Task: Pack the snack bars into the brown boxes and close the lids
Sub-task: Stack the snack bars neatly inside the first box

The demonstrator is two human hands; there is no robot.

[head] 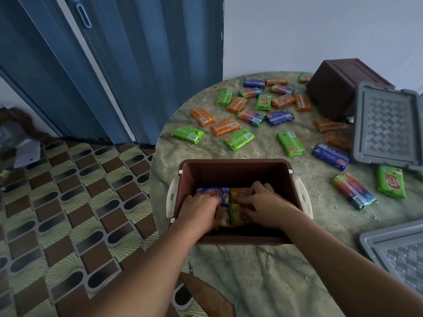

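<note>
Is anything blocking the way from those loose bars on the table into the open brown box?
Nothing visible does. The open brown plastic box has no lid on, and the scattered wrapped snack bars lie on bare marble tabletop behind it. Only both hands are inside.

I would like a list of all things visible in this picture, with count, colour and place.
Near box: one, brown, open, at table's front edge.
Bars in box: four seen, blue, orange, green.
Far box: one, brown, tipped, back right.
Loose snack bars: about two dozen, green, orange, blue, rainbow, scattered on table.
Lids: two, grey, right side.
Table: one, marbled green.
Folding door: blue, left.
Left hand and right hand: inside near box, on bars.
</note>
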